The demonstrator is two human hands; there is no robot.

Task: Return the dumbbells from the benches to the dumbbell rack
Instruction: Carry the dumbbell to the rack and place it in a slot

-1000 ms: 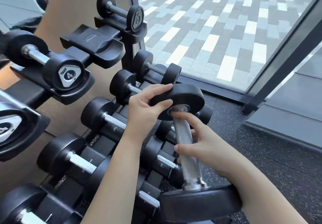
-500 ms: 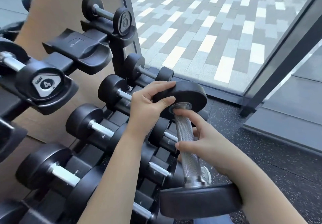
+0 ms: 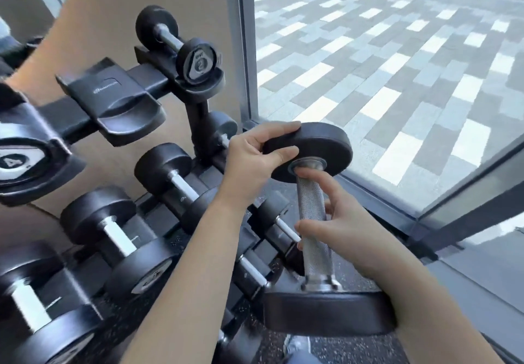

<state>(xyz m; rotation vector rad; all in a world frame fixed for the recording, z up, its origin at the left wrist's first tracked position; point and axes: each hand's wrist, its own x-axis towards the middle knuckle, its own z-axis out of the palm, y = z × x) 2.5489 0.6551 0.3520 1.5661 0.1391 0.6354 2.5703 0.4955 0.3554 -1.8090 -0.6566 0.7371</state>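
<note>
Dumbbell [image 3: 313, 222] held upright right of the rack [image 3: 198, 125] (cradle [image 3: 124, 108] vacant), left hand [image 3: 252, 162] pinching its far head, right hand [image 3: 348, 227] gripping the knurled handle.

The left hand [image 3: 249, 162] and right hand [image 3: 348, 230] lift the dumbbell [image 3: 312, 207] toward 1 o'clock relative to the rack [image 3: 198, 125], its upper head clearing the lower row.

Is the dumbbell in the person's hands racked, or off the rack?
Off the rack: the dumbbell stands near upright, left hand gripping its top head, right hand round its handle.
</note>
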